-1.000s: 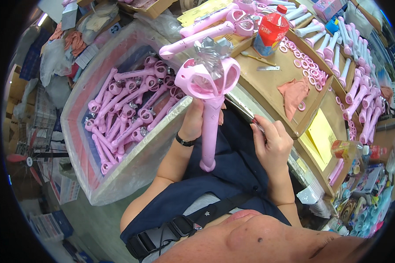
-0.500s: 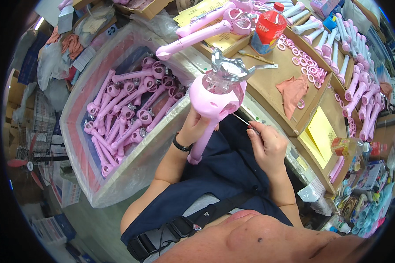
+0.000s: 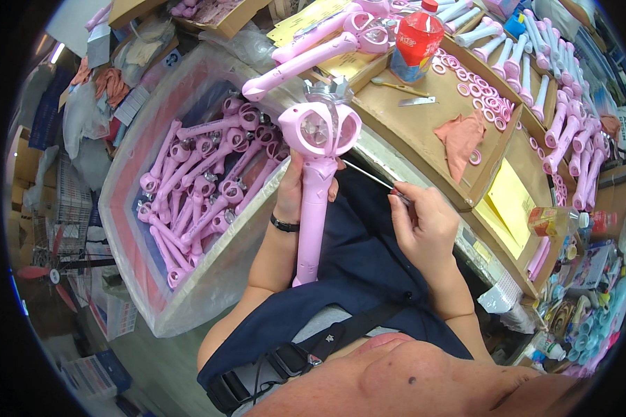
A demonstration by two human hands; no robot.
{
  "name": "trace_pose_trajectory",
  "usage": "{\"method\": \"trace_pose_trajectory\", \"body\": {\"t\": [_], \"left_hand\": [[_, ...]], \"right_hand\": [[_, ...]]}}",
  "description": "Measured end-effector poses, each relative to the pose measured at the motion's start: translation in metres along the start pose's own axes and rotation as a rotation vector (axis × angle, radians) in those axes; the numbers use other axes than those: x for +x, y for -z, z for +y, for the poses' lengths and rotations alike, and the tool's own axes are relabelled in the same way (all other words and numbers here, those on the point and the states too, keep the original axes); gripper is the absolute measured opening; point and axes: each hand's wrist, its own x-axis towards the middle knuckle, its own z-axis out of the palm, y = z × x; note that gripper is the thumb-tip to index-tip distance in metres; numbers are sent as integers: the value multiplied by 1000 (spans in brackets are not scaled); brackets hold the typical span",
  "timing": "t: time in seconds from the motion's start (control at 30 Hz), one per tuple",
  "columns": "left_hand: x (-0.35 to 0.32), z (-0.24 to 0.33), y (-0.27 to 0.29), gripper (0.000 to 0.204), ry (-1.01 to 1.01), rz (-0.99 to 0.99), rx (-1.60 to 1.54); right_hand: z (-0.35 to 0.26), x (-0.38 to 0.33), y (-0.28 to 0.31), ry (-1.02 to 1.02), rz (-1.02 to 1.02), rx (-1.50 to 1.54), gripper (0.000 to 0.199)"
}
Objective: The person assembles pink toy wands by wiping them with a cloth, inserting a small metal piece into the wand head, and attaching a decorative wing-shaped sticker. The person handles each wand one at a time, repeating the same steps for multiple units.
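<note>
A pink light stick (image 3: 316, 219) with a round cut-out head, a clear ball inside it and a silver crown on top stands nearly upright in front of me. My left hand (image 3: 292, 191) is wrapped round its handle, just below the head. In my right hand (image 3: 424, 219) a thin, light-coloured rod (image 3: 370, 174) is pinched between thumb and fingers. It slants up to the left, and its far end comes close to the light stick's neck. Whether the tip touches there I cannot tell.
To the left, a plastic-lined bin (image 3: 135, 278) holds several pink light sticks. On the bench at right are a cardboard tray (image 3: 403, 125) with pink rings, an orange cloth (image 3: 460, 142), a small brush (image 3: 400, 86) and a red-capped bottle (image 3: 417, 42). Yellow papers (image 3: 508, 208) lie nearer.
My left hand has turned the light stick so its handle stands straighter and its cut-out side faces me. The head has shifted left. My right hand keeps hold of the rod, hardly moved.
</note>
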Motion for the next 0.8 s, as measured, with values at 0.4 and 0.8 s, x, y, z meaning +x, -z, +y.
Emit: {"method": "trace_pose_trajectory", "body": {"t": [0.4,0.8], "left_hand": [[-3,0,-2,61,21,-12,164],[-22,-1,10,54,-247,-48,668]], "right_hand": [[2,0,-4,28,-22,-18,17],[42,-8,5,-769,-630,870,23]]}}
